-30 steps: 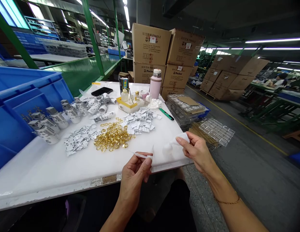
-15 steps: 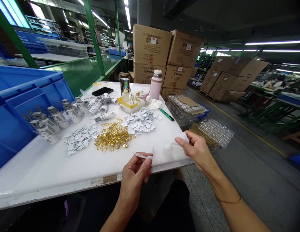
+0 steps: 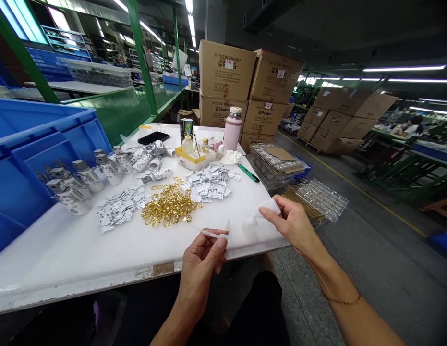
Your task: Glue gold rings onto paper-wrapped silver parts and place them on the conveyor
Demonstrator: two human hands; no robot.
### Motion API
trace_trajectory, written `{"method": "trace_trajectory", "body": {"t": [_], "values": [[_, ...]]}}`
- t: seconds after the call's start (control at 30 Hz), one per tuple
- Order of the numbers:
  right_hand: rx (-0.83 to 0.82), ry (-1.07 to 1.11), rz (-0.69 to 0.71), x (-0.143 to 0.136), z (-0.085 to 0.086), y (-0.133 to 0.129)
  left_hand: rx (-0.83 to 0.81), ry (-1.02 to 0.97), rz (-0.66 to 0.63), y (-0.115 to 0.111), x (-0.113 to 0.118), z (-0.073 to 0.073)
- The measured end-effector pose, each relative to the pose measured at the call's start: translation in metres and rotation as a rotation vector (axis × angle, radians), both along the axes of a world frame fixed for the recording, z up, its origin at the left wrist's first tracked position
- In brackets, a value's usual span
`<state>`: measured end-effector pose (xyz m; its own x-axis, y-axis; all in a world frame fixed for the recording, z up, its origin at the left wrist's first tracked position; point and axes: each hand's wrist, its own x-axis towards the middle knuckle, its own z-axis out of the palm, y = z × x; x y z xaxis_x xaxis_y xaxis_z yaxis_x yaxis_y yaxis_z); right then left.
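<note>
Near the table's front edge my left hand point(image 3: 203, 254) is closed, thumb against fingers, on a thin white strip point(image 3: 213, 234) that looks like paper or film. To its right, my right hand point(image 3: 291, 221) pinches a flat white piece point(image 3: 270, 206) over the table's right corner; its exact material cannot be made out. Beyond my left hand lies a heap of gold metal rings point(image 3: 171, 204). Small printed white-and-grey cards are piled on both sides of it, a left pile point(image 3: 118, 209) and a right pile point(image 3: 209, 182).
Printed white cylinders with grey block tops point(image 3: 87, 175) stand beside a blue crate point(image 3: 46, 139). Farther back are a yellow-edged tray point(image 3: 194, 161) with small bottles, a pink flask point(image 3: 232, 129), a phone point(image 3: 153, 138) and a green cutter point(image 3: 248, 173). Plastic trays point(image 3: 277, 161) are stacked right of the table.
The view has shifted very slightly. Both hands keep their grips and stay in nearly the same places.
</note>
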<state>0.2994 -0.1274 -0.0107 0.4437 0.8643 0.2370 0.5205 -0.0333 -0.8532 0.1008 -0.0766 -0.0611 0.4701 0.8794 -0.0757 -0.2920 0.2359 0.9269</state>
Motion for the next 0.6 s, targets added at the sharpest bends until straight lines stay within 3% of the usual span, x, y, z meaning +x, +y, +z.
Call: {"method": "trace_trajectory", "body": {"t": [0.6], "values": [[-0.066, -0.304, -0.015, -0.002, 0.011, 0.002, -0.02, -0.008, 0.013, 0.001, 0.001, 0.001]]}}
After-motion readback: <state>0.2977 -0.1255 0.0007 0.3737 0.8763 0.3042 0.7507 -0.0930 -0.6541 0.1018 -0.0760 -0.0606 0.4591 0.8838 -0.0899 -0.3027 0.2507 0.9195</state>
